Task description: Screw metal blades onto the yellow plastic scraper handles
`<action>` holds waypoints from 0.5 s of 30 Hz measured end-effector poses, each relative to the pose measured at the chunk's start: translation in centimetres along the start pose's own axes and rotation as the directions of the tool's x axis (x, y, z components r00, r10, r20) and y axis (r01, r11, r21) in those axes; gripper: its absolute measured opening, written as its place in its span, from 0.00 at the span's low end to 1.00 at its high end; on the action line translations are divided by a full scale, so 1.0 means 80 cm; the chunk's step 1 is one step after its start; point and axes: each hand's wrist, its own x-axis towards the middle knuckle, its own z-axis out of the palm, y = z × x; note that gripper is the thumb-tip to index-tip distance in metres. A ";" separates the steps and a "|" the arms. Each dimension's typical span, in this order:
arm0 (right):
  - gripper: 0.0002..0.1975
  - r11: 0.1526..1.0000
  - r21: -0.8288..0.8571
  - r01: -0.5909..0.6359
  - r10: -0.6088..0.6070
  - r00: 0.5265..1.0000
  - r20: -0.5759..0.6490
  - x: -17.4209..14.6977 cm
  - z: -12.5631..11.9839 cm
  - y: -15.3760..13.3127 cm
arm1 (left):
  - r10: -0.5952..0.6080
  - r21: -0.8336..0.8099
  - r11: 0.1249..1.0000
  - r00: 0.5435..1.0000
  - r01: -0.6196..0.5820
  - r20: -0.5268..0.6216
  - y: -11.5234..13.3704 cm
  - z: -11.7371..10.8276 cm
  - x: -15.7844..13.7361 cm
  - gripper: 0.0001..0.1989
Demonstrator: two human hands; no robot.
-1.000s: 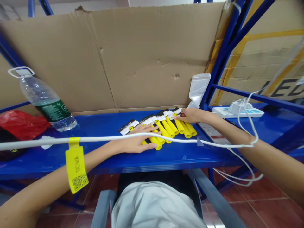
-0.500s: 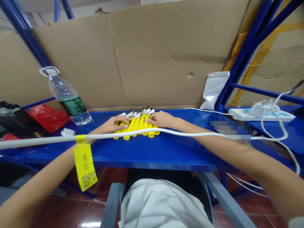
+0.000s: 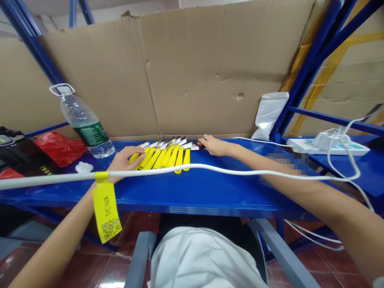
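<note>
Left to right along the blue counter [image 3: 192, 194]: a red plastic bag [image 3: 60, 149] lies near a water bottle [image 3: 87, 126] at the back, before the cardboard panel [image 3: 207, 72]. The left hand [image 3: 124, 158] rests at the left end of the yellow tubes [image 3: 163, 157], its grip spread, with the leftmost tube between thumb and fingers; this probably steadies the row. The tubes lie mid-counter, side by side and aslant, printed cards [image 3: 180, 141] at their far ends, an arrangement that seems to leave each card exposed. A white cable [image 3: 234, 171] passes across the view in front of them. At the row's right end, the right hand [image 3: 214, 145] meets a small dark-and-red item [image 3: 199, 143]; whether its grip pinches this cannot be told. Farther right, a white pouch [image 3: 270, 114] stands propped, apparently by the panel, and a power strip [image 3: 330, 147] lies beyond.
</note>
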 end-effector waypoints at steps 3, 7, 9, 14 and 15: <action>0.14 0.991 -0.029 -0.133 0.133 0.991 -0.013 0.011 0.006 0.044 | 0.035 0.156 0.987 0.999 -0.037 0.015 -0.007 -0.002 -0.007 0.24; 0.17 0.967 -0.036 -0.254 0.252 0.966 -0.048 0.015 0.010 0.069 | 0.030 0.237 0.971 0.999 -0.023 -0.024 -0.008 -0.007 -0.012 0.27; 0.16 0.955 -0.031 -0.296 0.292 0.953 -0.081 0.011 0.010 0.061 | 0.031 0.243 0.970 0.997 -0.015 -0.064 0.000 -0.007 -0.018 0.26; 0.20 0.957 0.052 -0.285 0.290 0.940 -0.178 -0.006 0.004 -0.010 | 0.170 0.253 0.955 0.984 -0.154 -0.044 0.051 0.019 -0.035 0.19; 0.22 0.955 0.085 -0.286 0.297 0.937 -0.185 -0.008 0.002 -0.030 | 0.219 0.241 0.947 0.976 -0.214 0.009 0.066 0.029 -0.035 0.18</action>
